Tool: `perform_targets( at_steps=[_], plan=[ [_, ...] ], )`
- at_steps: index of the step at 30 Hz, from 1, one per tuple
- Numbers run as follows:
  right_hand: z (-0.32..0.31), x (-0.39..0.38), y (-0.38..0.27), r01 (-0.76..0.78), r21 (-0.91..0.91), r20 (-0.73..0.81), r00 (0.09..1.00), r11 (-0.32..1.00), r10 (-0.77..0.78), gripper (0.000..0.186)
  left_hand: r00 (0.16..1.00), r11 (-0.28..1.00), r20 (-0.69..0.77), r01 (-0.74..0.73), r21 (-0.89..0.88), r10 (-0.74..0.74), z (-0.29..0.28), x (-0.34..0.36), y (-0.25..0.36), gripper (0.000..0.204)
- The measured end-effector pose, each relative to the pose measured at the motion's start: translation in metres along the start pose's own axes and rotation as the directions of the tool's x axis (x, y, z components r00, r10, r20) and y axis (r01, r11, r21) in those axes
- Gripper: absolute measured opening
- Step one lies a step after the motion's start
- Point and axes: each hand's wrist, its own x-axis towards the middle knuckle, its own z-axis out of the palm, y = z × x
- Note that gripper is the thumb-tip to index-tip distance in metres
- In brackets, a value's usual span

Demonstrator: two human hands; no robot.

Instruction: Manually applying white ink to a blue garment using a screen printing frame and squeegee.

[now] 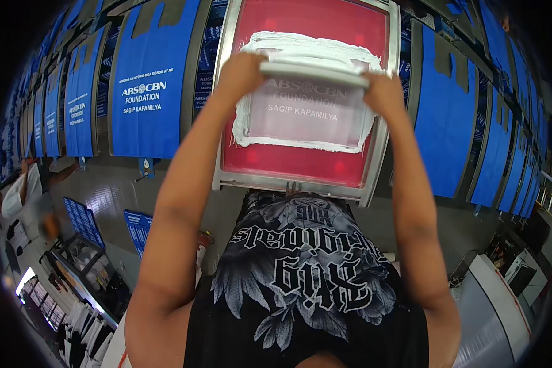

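Observation:
A printing screen [300, 168] with a red mesh and metal frame lies in front of me. White ink [306, 43] rings its pale middle, where printed lettering shows. Across the upper part of that middle runs a long grey squeegee [313, 72]. My left hand [244, 75] is closed on its left end and my right hand [380, 91] on its right end. Both arms stretch forward from my body.
Rows of blue printed panels on boards [146, 122], [444, 129] flank the screen. Lower blue sheets [80, 221] show at left. A person in a white top [15, 190] is at far left. A pale machine or counter [490, 294] stands at lower right.

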Motion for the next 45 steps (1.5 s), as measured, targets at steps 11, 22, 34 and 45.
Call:
perform_targets(
  at_steps=[11, 22, 34, 45],
  plan=[
    [0.006, -0.159, -0.066, -0.061, 0.204, 0.081, 0.996, 0.977, 0.045, 0.038, 0.985, 0.984, -0.097, -0.150, -0.094, 0.141, 0.029, -0.157, 0.018, 0.033],
    [-0.036, 0.071, 0.024, 0.016, 0.217, 0.218, 0.974, 0.976, -0.064, 0.038, 0.994, 0.999, 0.114, -0.004, 0.054, -0.002, -0.034, 0.060, -0.006, 0.044],
    [-0.045, 0.115, 0.038, 0.166, 0.176, 0.264, 0.942, 0.970, -0.209, 0.041, 0.644, 0.748, 0.762, 0.539, -0.387, -0.070, 0.069, -0.238, 0.071, 0.052],
    [-0.063, 0.090, -0.020, 0.171, 0.109, 0.073, 0.981, 0.979, -0.179, 0.049, 0.759, 0.204, 0.642, 0.616, -0.761, 0.106, 0.070, -0.259, 0.109, 0.042]
  ],
)
